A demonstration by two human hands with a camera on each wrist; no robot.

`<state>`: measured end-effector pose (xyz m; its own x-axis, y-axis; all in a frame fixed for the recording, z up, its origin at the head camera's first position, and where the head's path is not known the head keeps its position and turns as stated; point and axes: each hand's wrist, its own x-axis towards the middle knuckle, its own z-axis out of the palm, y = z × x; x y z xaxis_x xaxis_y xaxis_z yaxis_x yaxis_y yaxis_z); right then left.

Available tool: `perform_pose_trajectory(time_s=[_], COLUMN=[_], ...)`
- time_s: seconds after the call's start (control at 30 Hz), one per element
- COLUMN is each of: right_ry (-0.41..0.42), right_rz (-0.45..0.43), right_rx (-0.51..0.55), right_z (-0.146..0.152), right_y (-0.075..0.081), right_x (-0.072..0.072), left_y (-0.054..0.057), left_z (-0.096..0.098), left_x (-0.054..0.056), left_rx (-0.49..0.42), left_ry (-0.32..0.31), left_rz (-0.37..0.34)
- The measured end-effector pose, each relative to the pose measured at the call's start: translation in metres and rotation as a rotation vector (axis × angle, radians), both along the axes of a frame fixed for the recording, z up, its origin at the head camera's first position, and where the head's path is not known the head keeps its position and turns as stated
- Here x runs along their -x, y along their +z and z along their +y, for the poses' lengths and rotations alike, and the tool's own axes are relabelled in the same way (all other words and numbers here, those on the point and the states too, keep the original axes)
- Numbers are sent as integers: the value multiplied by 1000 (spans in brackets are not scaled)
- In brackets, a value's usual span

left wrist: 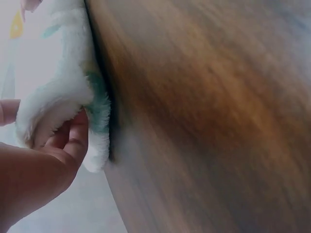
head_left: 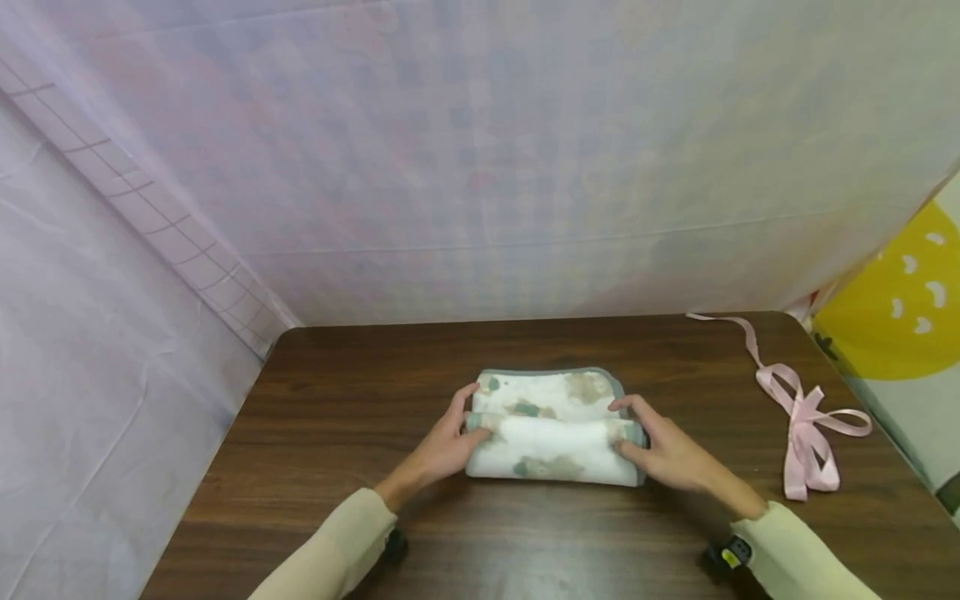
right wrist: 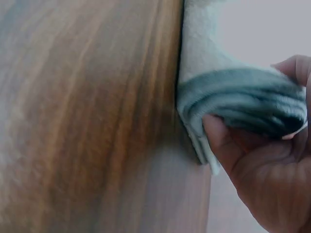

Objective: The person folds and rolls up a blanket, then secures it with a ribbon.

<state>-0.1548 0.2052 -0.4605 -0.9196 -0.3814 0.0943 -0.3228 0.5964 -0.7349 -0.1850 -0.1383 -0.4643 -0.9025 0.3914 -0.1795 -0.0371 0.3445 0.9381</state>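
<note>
A fluffy white towel (head_left: 555, 450) with grey-green and beige blotches and a grey-green border lies partly rolled on the table. Its thicker near part forms a roll, and a flatter strip reaches behind it. My left hand (head_left: 448, 440) grips the roll's left end, fingers curled at the edge in the left wrist view. At the opposite end, my right hand (head_left: 666, 446) holds the roll between thumb and fingers. Stacked layers of the towel (right wrist: 233, 92) show at that end in the right wrist view, with the thumb against them.
A pink ribbon (head_left: 808, 417) tied in a bow lies on the right of the dark wooden table (head_left: 337, 375), its tail reaching the back edge. Pale patterned cloth (head_left: 480, 167) hangs behind the table, and more white cloth (head_left: 90, 375) hangs on the left.
</note>
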Motion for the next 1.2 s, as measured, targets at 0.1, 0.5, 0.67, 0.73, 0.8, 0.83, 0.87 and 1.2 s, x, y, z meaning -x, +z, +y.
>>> perform_pose_trajectory(time_s=[0.1, 0.5, 0.67, 0.73, 0.8, 0.83, 0.87, 1.2], right_ry=[-69, -249, -272, -272, -274, -275, -276, -354], right_rz=[-7, -163, -210, -220, -232, -234, -235, 139], right_rx=[1, -24, -47, -50, -55, -58, -61, -160], right_z=[-2, -7, -7, -7, -8, -8, -9, -18], right_y=[-3, -3, -5, -5, -4, -4, -4, -5], right_x=[0, 3, 6, 7, 8, 8, 8, 4], left_y=[-2, -8, -10, -11, -12, -12, -12, -9], left_z=[1, 4, 6, 7, 7, 7, 7, 12], left_x=[2, 7, 9, 10, 10, 10, 10, 6], left_rx=[-2, 204, 230, 239, 248, 251, 253, 306], left_ry=[15, 136, 156, 158, 160, 162, 164, 179], left_rz=[-8, 40, 47, 46, 47, 49, 54, 221])
